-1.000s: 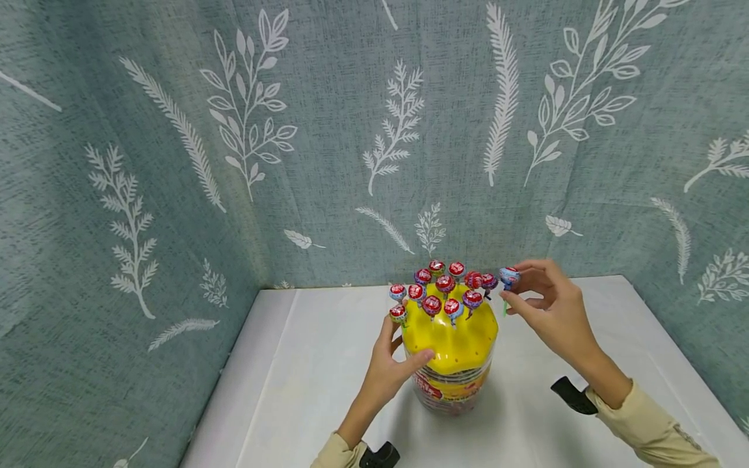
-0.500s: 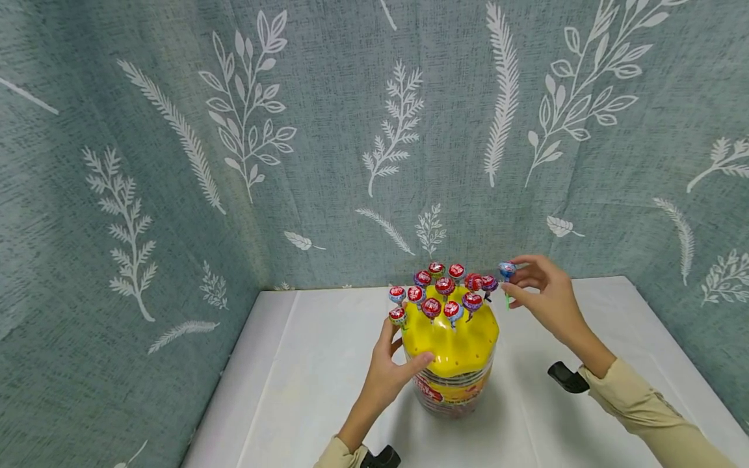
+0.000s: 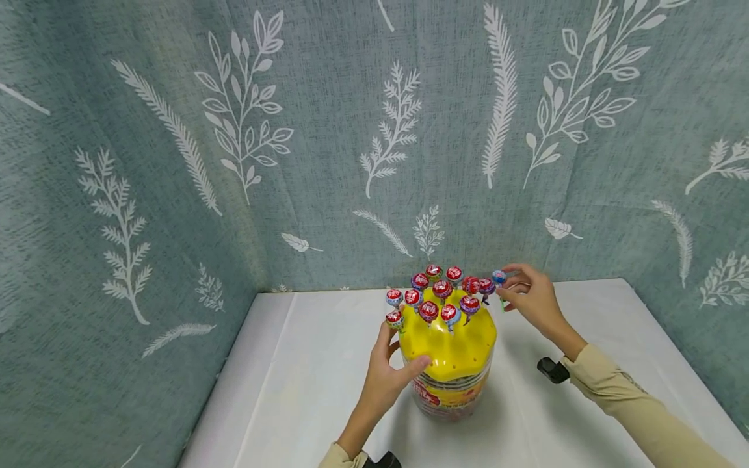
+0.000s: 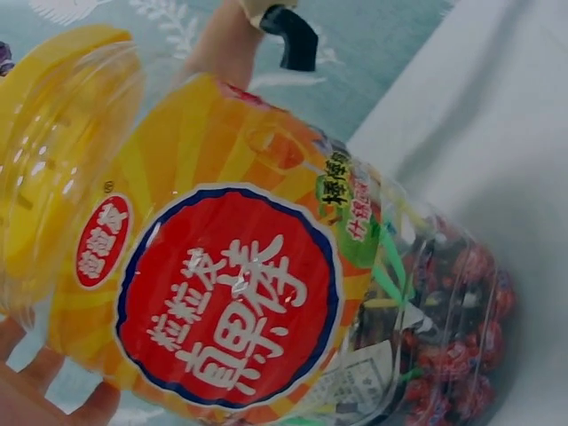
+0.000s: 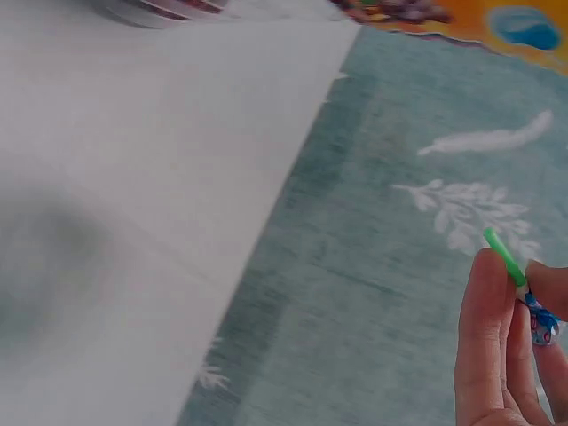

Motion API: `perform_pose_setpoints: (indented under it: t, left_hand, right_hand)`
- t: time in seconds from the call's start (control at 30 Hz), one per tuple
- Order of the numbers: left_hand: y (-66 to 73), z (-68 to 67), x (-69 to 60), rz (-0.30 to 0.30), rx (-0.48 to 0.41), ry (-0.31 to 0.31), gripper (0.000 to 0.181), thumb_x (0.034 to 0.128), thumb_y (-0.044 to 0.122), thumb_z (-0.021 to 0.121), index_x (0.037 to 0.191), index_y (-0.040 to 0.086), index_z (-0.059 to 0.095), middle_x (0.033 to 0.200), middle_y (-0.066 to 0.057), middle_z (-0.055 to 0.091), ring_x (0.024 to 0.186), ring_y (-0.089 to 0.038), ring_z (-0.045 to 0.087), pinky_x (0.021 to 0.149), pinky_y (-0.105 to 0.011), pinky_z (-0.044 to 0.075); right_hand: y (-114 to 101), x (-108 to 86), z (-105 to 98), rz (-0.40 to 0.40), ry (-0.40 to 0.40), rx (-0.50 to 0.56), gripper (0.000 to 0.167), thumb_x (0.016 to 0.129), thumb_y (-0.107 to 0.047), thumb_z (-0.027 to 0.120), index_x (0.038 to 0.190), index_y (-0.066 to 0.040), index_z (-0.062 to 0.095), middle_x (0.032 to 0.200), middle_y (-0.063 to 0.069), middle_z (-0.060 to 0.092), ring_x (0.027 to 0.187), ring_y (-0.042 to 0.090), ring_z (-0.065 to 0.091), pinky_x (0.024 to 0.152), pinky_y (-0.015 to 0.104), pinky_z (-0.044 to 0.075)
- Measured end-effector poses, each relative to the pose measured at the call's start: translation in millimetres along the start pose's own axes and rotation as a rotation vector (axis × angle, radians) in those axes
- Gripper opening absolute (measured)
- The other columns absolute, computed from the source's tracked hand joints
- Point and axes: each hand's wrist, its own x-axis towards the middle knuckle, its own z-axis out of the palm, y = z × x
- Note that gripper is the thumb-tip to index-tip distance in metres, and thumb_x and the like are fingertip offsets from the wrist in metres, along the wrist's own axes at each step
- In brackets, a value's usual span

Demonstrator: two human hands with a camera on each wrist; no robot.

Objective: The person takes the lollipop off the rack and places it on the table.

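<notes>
A clear plastic candy jar (image 3: 450,395) with a yellow lid (image 3: 459,354) stands upright on the white table. Several wrapped lollipops (image 3: 442,289) stick up from holes in the lid, mostly at its back and left. My left hand (image 3: 386,377) grips the jar near the top, thumb on the lid's front and fingers at the left side. Right of the lid's back edge, my right hand (image 3: 532,299) pinches a blue-wrapped lollipop (image 3: 499,277). Its green stick (image 5: 506,259) pokes out past the fingertips in the right wrist view. More lollipops (image 4: 453,355) lie inside the jar's bottom.
The white table (image 3: 310,370) spreads around the jar. Grey-green fabric (image 3: 328,130) with white leaf prints hangs behind and at the sides. Small holes (image 3: 454,366) dot the lid's front rim.
My right hand has shifted left with the blue lollipop, closer to the lid's back right edge. The left hand keeps its hold on the jar.
</notes>
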Motion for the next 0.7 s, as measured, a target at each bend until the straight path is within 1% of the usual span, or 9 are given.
perform_pose_setpoints:
  t: [0.17,0.23,0.3,0.4,0.47,0.53,0.6,0.7]
  left_hand:
    - [-5.0,2.2,-0.9,0.021,0.0,0.025,0.071,0.0811,0.034,0.071,0.142,0.027,0.035,0.141,0.008,0.042,0.131,-0.015,0.034,0.104,-0.049,0.031]
    - [-6.8,2.8,-0.6,0.034,0.004,0.034,0.07,0.081,0.035,0.071,0.142,0.026,0.036,0.14,0.008,0.043,0.13,-0.015,0.035,0.103,-0.049,0.031]
    - [-8.3,3.5,-0.1,0.044,0.006,0.04,0.069,0.081,0.035,0.07,0.141,0.026,0.037,0.139,0.008,0.044,0.129,-0.016,0.035,0.102,-0.05,0.032]
    - [-10.4,5.0,0.6,0.056,0.001,0.046,0.068,0.0815,0.036,0.07,0.14,0.023,0.038,0.139,0.007,0.045,0.129,-0.017,0.036,0.102,-0.05,0.033]
    - [-10.9,4.9,0.4,0.061,0.001,0.047,0.068,0.082,0.036,0.069,0.14,0.022,0.038,0.139,0.007,0.045,0.129,-0.017,0.036,0.102,-0.05,0.033]
    - [-10.7,5.0,0.1,0.064,0.001,0.047,0.067,0.0825,0.036,0.069,0.141,0.022,0.038,0.14,0.007,0.044,0.129,-0.018,0.036,0.102,-0.05,0.033]
    - [-10.4,5.1,-0.2,0.057,0.002,0.048,0.067,0.0826,0.036,0.068,0.141,0.022,0.038,0.14,0.007,0.044,0.129,-0.018,0.036,0.103,-0.05,0.033]
    - [-9.7,5.2,-1.0,0.051,0.005,0.056,0.067,0.0824,0.037,0.068,0.141,0.022,0.038,0.14,0.007,0.044,0.129,-0.019,0.036,0.103,-0.05,0.033]
  right_hand:
    - [15,3.6,12,0.058,-0.006,-0.017,0.041,0.085,-0.002,0.068,0.123,0.001,0.053,0.092,0.021,0.062,0.074,0.034,0.066,0.056,0.036,0.056]
    - [21,6.3,16,0.074,-0.004,-0.029,0.042,0.085,-0.002,0.068,0.124,0.002,0.053,0.093,0.021,0.062,0.073,0.034,0.066,0.056,0.035,0.056]
    - [28,9.8,19,0.088,-0.001,-0.039,0.042,0.085,-0.002,0.068,0.123,0.002,0.053,0.094,0.022,0.062,0.071,0.032,0.066,0.056,0.037,0.056]
    - [39,14.7,25,0.109,0.005,-0.056,0.042,0.084,-0.002,0.067,0.123,0.002,0.054,0.092,0.021,0.061,0.067,0.031,0.066,0.057,0.042,0.056]
    - [47,16.8,30,0.11,0.008,-0.072,0.042,0.084,0.0,0.065,0.123,0.004,0.053,0.09,0.021,0.06,0.065,0.03,0.065,0.058,0.045,0.056]
    - [54,18.1,35,0.115,0.018,-0.093,0.042,0.083,0.0,0.064,0.123,0.006,0.052,0.088,0.021,0.06,0.064,0.029,0.064,0.056,0.045,0.055]
    - [63,19.5,40,0.127,0.025,-0.114,0.043,0.083,0.002,0.062,0.124,0.008,0.051,0.086,0.021,0.059,0.064,0.027,0.064,0.054,0.041,0.056]
    - [74,21.5,48,0.168,0.033,-0.144,0.047,0.08,0.004,0.06,0.125,0.011,0.049,0.086,0.021,0.059,0.063,0.025,0.062,0.053,0.037,0.055]
